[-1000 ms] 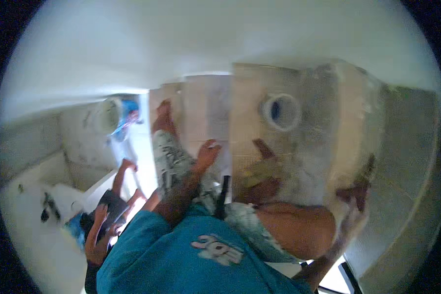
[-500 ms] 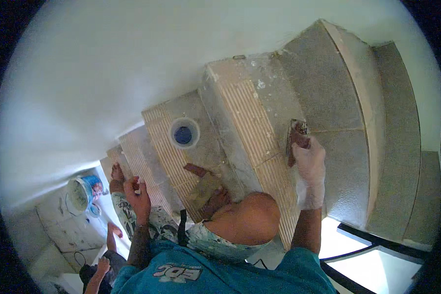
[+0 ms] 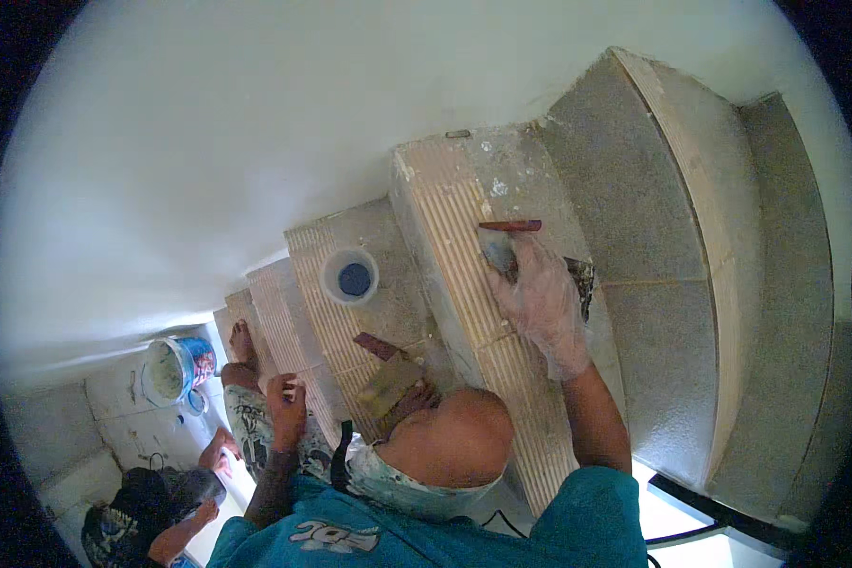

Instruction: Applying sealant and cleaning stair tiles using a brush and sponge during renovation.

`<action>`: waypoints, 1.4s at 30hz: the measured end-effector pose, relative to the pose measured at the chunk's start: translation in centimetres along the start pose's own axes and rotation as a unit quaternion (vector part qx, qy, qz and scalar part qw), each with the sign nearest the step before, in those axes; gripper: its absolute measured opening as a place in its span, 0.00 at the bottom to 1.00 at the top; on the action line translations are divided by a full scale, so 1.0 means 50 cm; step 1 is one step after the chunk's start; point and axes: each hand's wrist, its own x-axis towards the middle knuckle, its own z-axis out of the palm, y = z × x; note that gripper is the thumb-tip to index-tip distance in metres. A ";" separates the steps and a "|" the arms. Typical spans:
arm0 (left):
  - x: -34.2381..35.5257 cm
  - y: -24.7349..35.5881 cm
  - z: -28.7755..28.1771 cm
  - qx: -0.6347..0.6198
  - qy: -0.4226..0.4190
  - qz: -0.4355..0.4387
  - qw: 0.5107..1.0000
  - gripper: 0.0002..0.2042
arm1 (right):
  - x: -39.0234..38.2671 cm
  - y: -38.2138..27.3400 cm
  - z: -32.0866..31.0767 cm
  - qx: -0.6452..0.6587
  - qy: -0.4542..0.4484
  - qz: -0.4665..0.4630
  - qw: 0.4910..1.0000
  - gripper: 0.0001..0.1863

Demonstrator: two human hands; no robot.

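My right hand [image 3: 542, 305], in a thin clear glove, presses down on a trowel [image 3: 500, 248] with a grey blade and a dark red handle. The trowel lies on the mortar-smeared tread of a concrete step [image 3: 464, 175], and a dark edge of it shows beside my palm. My left hand [image 3: 287, 405] is bare, with its fingers curled. It rests low at the ribbed edge of a lower step [image 3: 303, 312], by my patterned shorts. I cannot tell whether it holds anything small. My bare knee [image 3: 454, 437] is bent between the two hands.
A small round pot [image 3: 350, 276] stands on the step below. A second red-handled tool [image 3: 388, 377] lies by my knee. Grey tiled steps [image 3: 672, 237] curve up to the right along a white wall. A bucket [image 3: 173, 367] and another person [image 3: 156, 516] are at the lower left.
The view has swung from the lower stairs up to the mortar-covered step. My right hand has come onto that step and shifted left over the trowel. My left hand has dropped lower.
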 end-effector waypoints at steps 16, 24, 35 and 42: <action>-0.079 -0.192 0.029 0.003 -0.090 -0.176 0.980 0.15 | 0.012 0.043 0.042 -0.137 -0.149 0.056 0.978 0.25; -0.057 -0.133 0.054 -0.036 -0.120 -0.200 0.972 0.13 | 0.198 0.058 0.060 -0.024 -0.062 0.008 0.998 0.23; -0.041 -0.155 0.050 -0.029 -0.116 -0.174 0.978 0.14 | 0.050 0.109 -0.029 0.341 0.070 0.271 0.897 0.26; 0.010 -0.047 0.097 0.042 -0.170 -0.027 0.984 0.16 | 0.070 -0.018 -0.053 0.129 0.030 0.173 0.976 0.20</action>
